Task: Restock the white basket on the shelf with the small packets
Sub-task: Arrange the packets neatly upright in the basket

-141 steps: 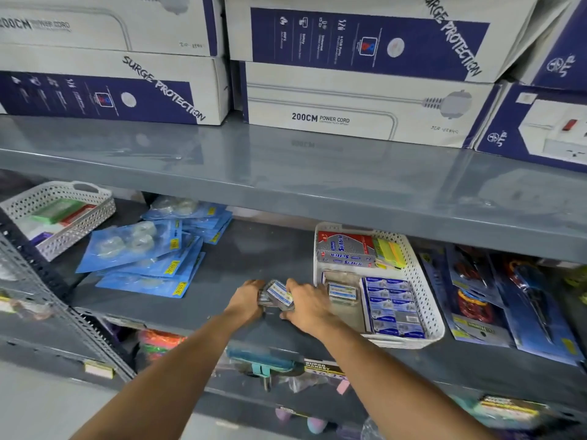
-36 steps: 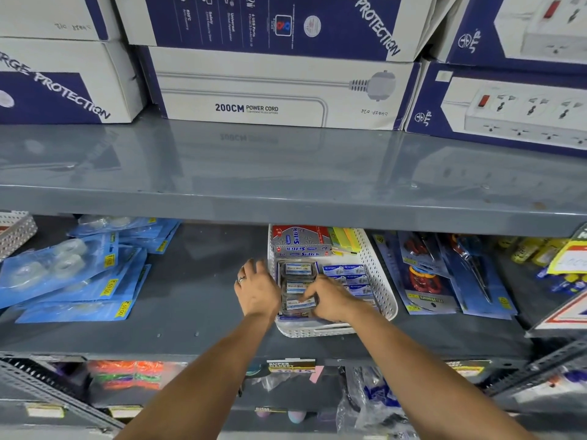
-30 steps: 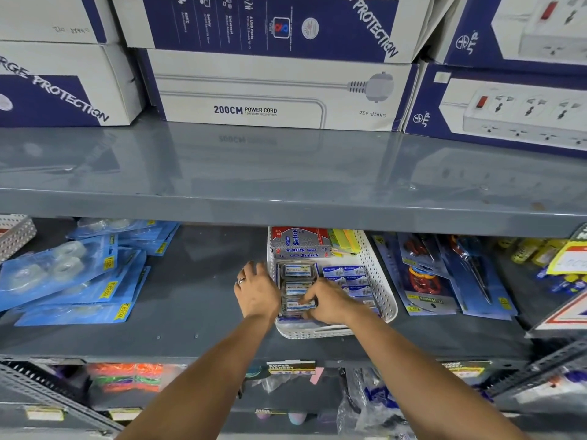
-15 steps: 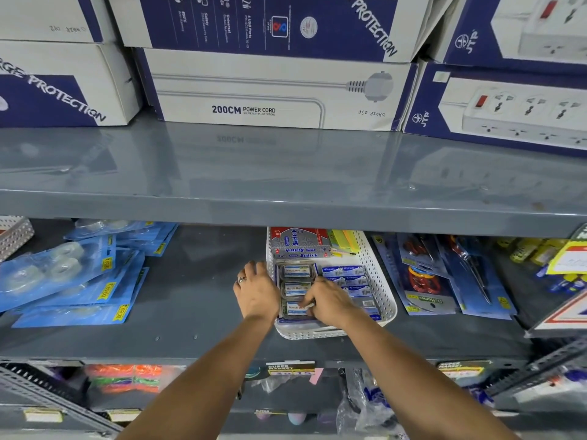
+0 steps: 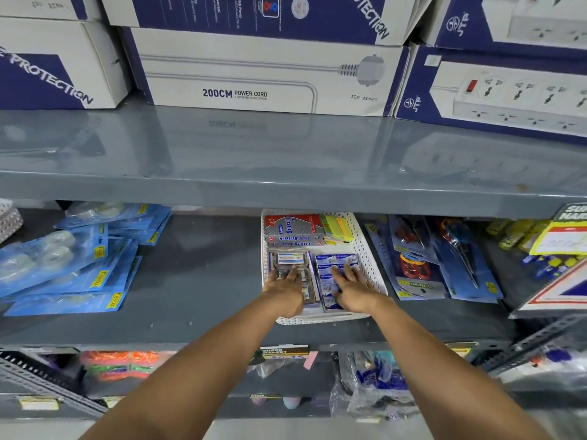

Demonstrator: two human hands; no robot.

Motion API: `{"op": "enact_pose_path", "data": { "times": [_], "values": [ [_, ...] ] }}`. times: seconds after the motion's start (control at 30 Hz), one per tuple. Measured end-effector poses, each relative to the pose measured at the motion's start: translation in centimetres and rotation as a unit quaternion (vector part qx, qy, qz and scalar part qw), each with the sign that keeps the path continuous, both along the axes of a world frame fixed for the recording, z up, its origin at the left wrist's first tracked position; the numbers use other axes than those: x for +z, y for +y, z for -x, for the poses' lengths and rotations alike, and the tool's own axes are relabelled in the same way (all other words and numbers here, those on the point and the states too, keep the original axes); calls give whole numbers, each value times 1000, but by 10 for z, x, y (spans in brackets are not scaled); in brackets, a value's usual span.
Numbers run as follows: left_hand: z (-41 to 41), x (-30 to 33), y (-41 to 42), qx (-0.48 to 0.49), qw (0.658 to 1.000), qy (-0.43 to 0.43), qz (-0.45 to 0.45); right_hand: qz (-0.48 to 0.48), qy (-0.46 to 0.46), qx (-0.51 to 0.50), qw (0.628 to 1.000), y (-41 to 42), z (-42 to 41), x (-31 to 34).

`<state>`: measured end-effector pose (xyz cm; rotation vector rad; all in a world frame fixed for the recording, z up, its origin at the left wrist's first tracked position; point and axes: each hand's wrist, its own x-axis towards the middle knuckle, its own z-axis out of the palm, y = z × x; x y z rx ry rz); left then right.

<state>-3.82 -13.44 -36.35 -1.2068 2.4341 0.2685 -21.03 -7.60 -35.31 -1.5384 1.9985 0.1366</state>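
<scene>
Fingers (image 5: 290, 274) of both hands lie spread flat, holding nothing, pressing the small packets (image 5: 289, 258) down inside the white basket (image 5: 370, 258); next probably fetching more packets.

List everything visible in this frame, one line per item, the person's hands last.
white basket: one, white perforated plastic, middle shelf centre.
small packets: two columns, blue and white labels, inside the basket under the hands.
Softek boxes: at least two, red and silver, at the basket's back.
sticky notes: one pack, yellow-green, back right of the basket.
tape packs: several, blue cards, left of the basket.
scissors packs: several, blue cards, right of the basket.
power strip boxes: several, white and navy, top shelf.
left hand: flat, open, on the left column.
right hand: flat, open, on the right column.
</scene>
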Motion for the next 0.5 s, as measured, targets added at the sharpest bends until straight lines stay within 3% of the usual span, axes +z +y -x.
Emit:
{"op": "enact_pose_path", "data": {
  "times": [0.23,0.5],
  "values": [
    [2,1,0,35,998,-6,-50,-77,48,28,995,-5,0,1],
    [-6,18,-5,23,993,38,-108,-102,22,67,992,-6,15,30]
  ]
}}
